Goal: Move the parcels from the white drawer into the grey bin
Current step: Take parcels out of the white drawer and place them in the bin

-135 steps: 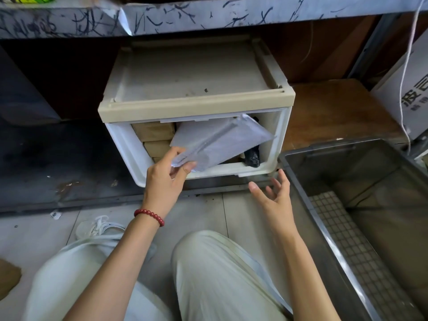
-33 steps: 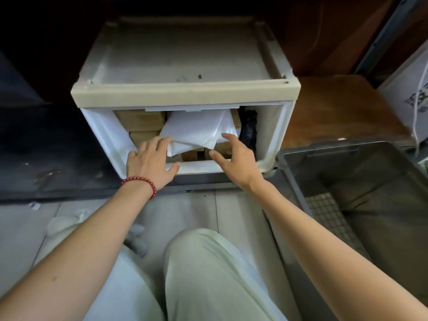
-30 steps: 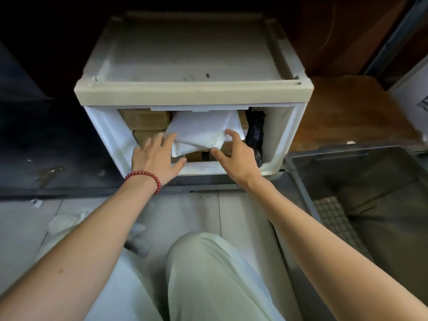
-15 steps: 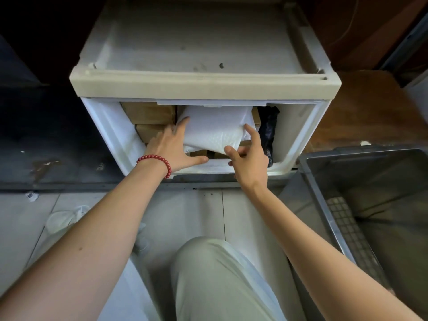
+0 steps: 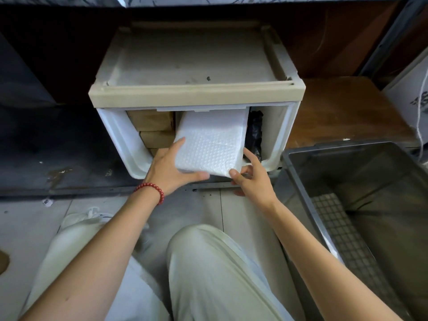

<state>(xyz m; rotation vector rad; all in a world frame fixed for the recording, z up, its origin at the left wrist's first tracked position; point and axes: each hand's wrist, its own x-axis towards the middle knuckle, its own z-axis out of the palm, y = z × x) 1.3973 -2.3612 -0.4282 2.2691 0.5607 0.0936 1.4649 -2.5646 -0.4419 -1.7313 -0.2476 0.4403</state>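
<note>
left hand [image 5: 170, 169]: clamped on lower left corner of white bubble mailer [image 5: 209, 141], thumb laid under bottom edge
right hand [image 5: 251, 179]: lower right corner of mailer pinched, forefinger raised
mailer: tilted out of white drawer [image 5: 120, 133], top half inside
brown parcels [image 5: 152, 126]: stacked behind left hand
black bag [image 5: 253, 133]: above right hand
grey bin [image 5: 301, 179]: right of right hand

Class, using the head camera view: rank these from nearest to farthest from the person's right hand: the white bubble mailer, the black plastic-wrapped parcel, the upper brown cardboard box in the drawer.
1. White bubble mailer: in the right hand, gripped at its lower right corner.
2. Black plastic-wrapped parcel: just above the hand, at the drawer's right side.
3. Upper brown cardboard box: far left of the drawer, beyond the mailer.
</note>
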